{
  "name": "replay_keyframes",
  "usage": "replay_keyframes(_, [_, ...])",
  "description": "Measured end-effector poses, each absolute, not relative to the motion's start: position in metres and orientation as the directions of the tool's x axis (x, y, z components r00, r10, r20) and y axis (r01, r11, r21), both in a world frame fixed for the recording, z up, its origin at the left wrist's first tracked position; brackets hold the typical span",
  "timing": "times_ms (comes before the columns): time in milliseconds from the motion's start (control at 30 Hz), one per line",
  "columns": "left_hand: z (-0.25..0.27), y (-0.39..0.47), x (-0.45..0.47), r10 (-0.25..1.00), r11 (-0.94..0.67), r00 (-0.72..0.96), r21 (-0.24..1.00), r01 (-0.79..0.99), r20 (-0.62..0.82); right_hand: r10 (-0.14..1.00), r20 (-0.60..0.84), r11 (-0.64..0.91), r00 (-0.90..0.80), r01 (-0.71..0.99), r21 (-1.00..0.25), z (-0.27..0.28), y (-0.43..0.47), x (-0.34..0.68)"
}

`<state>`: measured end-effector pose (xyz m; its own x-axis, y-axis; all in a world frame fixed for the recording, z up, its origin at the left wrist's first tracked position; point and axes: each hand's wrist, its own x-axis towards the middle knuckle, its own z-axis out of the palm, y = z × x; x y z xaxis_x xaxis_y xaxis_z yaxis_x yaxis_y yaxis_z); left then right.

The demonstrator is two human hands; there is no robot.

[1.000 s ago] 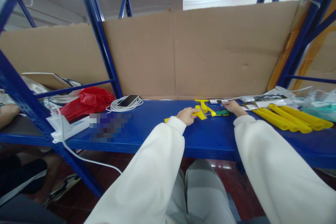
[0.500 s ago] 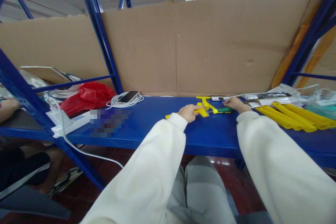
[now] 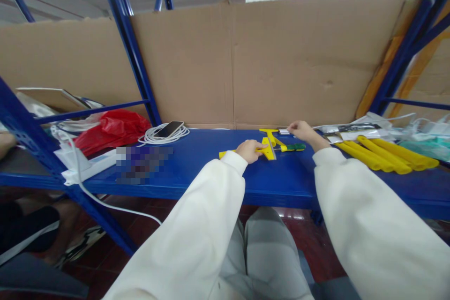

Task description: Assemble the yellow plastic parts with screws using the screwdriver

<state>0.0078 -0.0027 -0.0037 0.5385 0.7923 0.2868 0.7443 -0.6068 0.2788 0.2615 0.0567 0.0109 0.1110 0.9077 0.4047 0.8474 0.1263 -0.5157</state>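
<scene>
My left hand [image 3: 249,151] is closed round a yellow scraper [image 3: 269,151], whose wide head with a pale metal edge points right. Part of its yellow handle shows left of the hand. Just behind lies a second yellow scraper-like piece [image 3: 268,131]. A green-and-yellow screwdriver [image 3: 296,147] rests on the shelf to the right. Above and behind it, my right hand [image 3: 303,130] has its fingertips pinched together; what they hold, if anything, is too small to make out. Close to those fingertips is a small silver-white flat item [image 3: 283,131].
Several yellow tubes [image 3: 383,154] and plastic packaging [image 3: 355,129] lie right on the blue shelf [image 3: 207,173]. Leftward are a phone [image 3: 170,129] on coiled white cable [image 3: 149,137], a red bag [image 3: 110,131] and a white power strip [image 3: 94,166]. Cardboard [image 3: 281,61] stands behind. Another person's leg [image 3: 31,232] shows lower left.
My right hand has lifted off and moved left from the screwdriver's handle end toward the silver-white item. The left hand keeps its scraper, now turned slightly. The view has shifted a little.
</scene>
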Motion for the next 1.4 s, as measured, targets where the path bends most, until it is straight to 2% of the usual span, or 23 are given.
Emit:
replay_keyframes(100, [-0.002,-0.004,0.008,0.796,-0.601,0.533,0.282,0.747,0.286,0.9,0.436,0.291,-0.017,0.768,-0.57,0.015,0.048,0.23])
replay_keyframes(200, [-0.001,-0.005,0.008,0.79,-0.609,0.542,0.257,0.75,0.287,0.875,0.456,0.417,-0.16,0.728,-0.544,0.012,0.041,0.203])
replay_keyframes(400, [-0.001,-0.003,0.007,0.781,-0.618,0.555,0.223,0.754,0.286,0.854,0.424,0.495,-0.302,0.723,-0.482,0.002,0.037,0.187])
replay_keyframes(700, [0.0,-0.006,0.008,0.791,-0.606,0.553,0.208,0.768,0.263,0.86,0.418,0.477,-0.293,0.752,-0.454,0.001,0.033,0.186])
replay_keyframes(933, [0.0,-0.006,0.007,0.789,-0.608,0.552,0.211,0.766,0.269,0.894,0.409,0.369,-0.182,0.817,-0.443,-0.001,0.032,0.18])
replay_keyframes(1133, [-0.002,-0.004,0.007,0.784,-0.61,0.547,0.203,0.766,0.293,0.916,0.389,0.314,-0.103,0.788,-0.529,-0.007,0.034,0.178])
replay_keyframes(1300, [-0.004,-0.003,0.007,0.775,-0.617,0.537,0.215,0.757,0.334,0.868,0.496,0.32,0.019,0.742,-0.589,-0.018,0.042,0.176])
replay_keyframes(1400, [-0.004,-0.003,0.007,0.774,-0.618,0.536,0.215,0.756,0.338,0.867,0.494,0.319,0.069,0.683,-0.657,-0.023,0.046,0.176])
